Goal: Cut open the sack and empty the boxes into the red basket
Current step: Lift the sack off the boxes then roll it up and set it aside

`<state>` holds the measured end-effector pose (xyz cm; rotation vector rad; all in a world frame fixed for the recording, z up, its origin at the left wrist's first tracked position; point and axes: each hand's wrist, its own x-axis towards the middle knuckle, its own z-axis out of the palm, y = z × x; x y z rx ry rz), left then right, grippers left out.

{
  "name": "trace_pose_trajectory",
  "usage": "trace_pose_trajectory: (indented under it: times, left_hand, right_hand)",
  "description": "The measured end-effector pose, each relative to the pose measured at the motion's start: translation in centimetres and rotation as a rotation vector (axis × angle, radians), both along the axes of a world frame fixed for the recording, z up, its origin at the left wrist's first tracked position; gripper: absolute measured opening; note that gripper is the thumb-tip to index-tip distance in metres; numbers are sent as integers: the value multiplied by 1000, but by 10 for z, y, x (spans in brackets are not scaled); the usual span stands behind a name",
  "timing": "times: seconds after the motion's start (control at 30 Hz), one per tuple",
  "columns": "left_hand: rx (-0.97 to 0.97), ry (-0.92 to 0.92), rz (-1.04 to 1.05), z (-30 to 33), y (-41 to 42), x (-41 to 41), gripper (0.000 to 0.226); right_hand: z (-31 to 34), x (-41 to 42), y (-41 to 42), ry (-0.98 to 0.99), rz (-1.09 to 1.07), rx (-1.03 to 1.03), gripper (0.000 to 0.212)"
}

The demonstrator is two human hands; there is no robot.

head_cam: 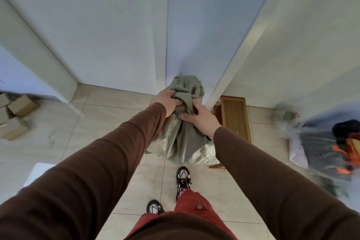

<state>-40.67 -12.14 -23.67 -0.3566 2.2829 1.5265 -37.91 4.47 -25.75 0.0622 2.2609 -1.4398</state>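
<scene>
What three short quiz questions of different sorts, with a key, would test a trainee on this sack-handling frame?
1. True or false: the left hand grips bunched fabric near the top of the sack.
2. Multiple choice: the cardboard boxes lie (A) at the far left on the floor, (B) on top of the sack, (C) beside the shoes.
3. Fill in: the right hand rests on the ____.

Key: 1 true; 2 A; 3 sack.
</scene>
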Motion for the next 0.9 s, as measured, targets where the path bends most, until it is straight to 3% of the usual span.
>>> trace_pose_trajectory:
  times: [0.07,0.2,0.4,0.5,0.57,0.63,0.7,0.77,0.9]
  left_hand:
    - [-29,0,-71,0,5,-11,16]
    - [-67,-19,-139,3,-5,-32,27]
    - [-106,-124,-181,7,-56,-30,70]
    - [114,-248,-199,-4,-65,-16,72]
    - [6,-206,-267,-15,-61,-10,78]
    - [-217,-67,-261,-25,-50,-10,65]
    - [-318,63,-153,-28,-41,-16,33]
    - [-341,124,-110,-27,-33,-24,19]
    - [-240,145,-42,-25,-20,-40,14]
  right_hand:
    - [-8,-12,0,17,-51,73,39]
    - [-22,-46,9,-119,-181,-92,29]
    - [-47,-99,38,-305,-209,-198,28]
    - [-60,-116,48,-394,-226,-225,30]
    - [-67,-123,49,-450,-260,-229,32]
    - [-73,-127,49,-484,-297,-239,31]
    - [-78,-134,48,-489,-309,-224,32]
    - [-84,-142,48,-480,-308,-187,37]
    - [-90,-154,54,-442,-213,-68,47]
